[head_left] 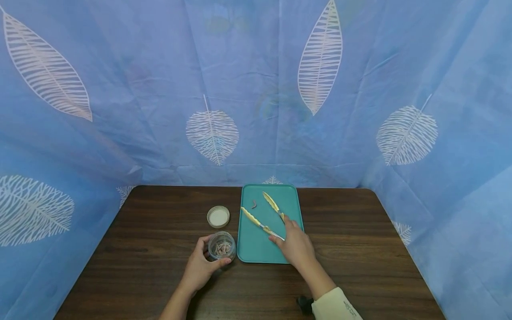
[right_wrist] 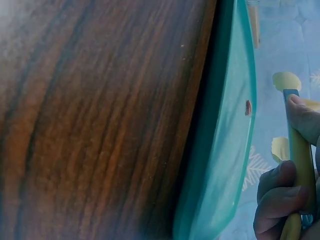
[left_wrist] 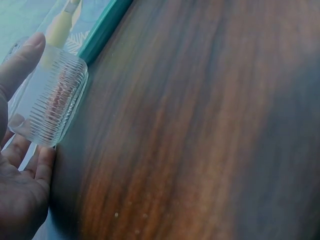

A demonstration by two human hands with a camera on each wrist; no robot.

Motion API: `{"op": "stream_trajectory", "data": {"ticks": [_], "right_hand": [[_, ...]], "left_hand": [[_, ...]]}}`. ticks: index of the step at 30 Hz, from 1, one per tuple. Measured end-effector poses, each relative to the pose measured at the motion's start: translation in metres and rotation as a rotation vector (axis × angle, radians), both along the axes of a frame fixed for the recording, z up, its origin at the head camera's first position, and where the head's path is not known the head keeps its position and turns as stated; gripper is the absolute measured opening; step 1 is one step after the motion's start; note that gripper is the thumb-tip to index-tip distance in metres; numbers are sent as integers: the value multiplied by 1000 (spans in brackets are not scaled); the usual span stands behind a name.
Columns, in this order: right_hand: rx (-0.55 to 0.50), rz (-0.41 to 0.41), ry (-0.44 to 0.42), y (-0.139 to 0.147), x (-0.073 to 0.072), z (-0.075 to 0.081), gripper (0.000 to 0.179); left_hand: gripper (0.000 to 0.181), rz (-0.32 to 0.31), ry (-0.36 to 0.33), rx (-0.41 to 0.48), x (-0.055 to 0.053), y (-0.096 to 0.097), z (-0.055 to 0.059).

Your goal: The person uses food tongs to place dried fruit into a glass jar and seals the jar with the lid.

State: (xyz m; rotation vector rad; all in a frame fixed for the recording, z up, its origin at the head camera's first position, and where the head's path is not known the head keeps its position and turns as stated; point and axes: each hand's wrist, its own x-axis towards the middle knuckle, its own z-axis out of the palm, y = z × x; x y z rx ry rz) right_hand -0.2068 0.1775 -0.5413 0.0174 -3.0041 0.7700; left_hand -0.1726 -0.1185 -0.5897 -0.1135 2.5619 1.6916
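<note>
Hands (head_left: pixel 201 267) apart (round jar (head_left: pixel 222 247), tongs (head_left: pixel 255 220))

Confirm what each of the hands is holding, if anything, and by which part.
Left hand holds the clear jar round its side wall; right hand holds the tongs by both arms, behind the spread tips.

My head feed comes in evenly lit, its blue leaf-printed cloth backdrop (head_left: pixel 256 80) paler toward the lower right and a soft shadow darkening the brown wood-grain table (head_left: pixel 352 249) at bottom left of centre. On the left wrist I see smeared grain and a murky patch at right, though the clear ribbed jar (left_wrist: pixel 60 97) at left looks crisper; the right wrist gives me greyish haze upper left and pale sheen on the turquoise rectangular tray (right_wrist: pixel 229 132).
</note>
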Motion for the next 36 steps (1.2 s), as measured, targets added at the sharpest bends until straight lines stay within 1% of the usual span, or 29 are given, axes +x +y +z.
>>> {"op": "stream_trajectory", "data": {"ticks": [8, 19, 23, 28, 36], "right_hand": [[24, 16, 2, -3, -8, -1, 81], [33, 23, -81, -7, -19, -6, 76], [45, 21, -90, -6, -23, -9, 71], [54, 26, -74, -6, -24, -8, 65], [36, 14, -71, -6, -22, -6, 63]], "left_hand": [[90, -2, -4, 4, 0, 0, 1], [90, -2, -7, 8, 0, 0, 0], [90, -9, -7, 14, 0, -1, -1], [89, -8, -6, 18, 0, -1, -1], [89, -7, -5, 17, 0, 0, -1]]}}
